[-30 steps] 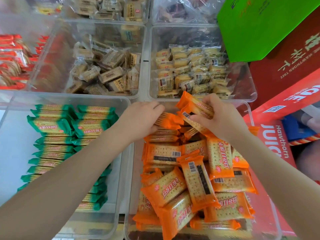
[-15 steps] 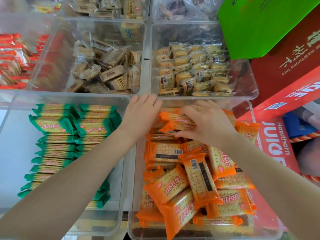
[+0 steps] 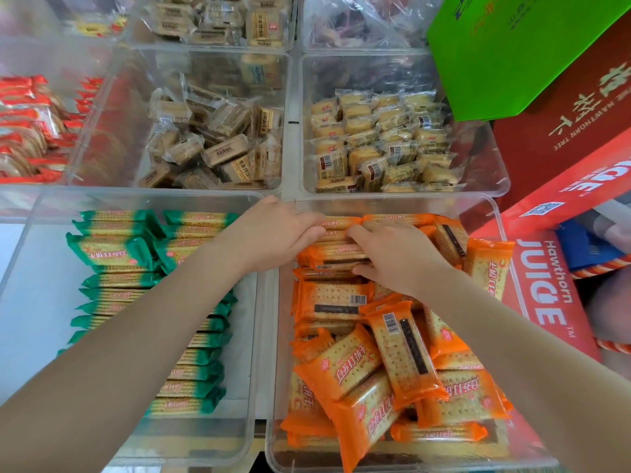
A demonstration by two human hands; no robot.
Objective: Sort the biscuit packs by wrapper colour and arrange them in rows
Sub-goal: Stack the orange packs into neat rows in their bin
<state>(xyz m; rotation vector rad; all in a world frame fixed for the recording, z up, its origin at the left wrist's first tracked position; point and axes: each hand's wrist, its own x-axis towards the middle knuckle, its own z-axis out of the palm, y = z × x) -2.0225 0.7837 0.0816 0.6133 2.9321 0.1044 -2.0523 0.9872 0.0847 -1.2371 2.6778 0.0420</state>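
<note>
Fingers [image 3: 309, 230] of both hands pressed flat on orange packs [image 3: 336, 249], gripping nothing; clear bins [image 3: 491, 213] crowd shelf.

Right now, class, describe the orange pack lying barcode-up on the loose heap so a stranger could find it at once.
Start at the clear bin of orange packs, nearest the camera on the right, beside the bin of green packs. Below both hands lies a loose heap. The barcode-up pack rests on top, running lengthwise away from the camera; unlike its neighbours' printed fronts, it shows a white barcode and a long dark strip.
</note>
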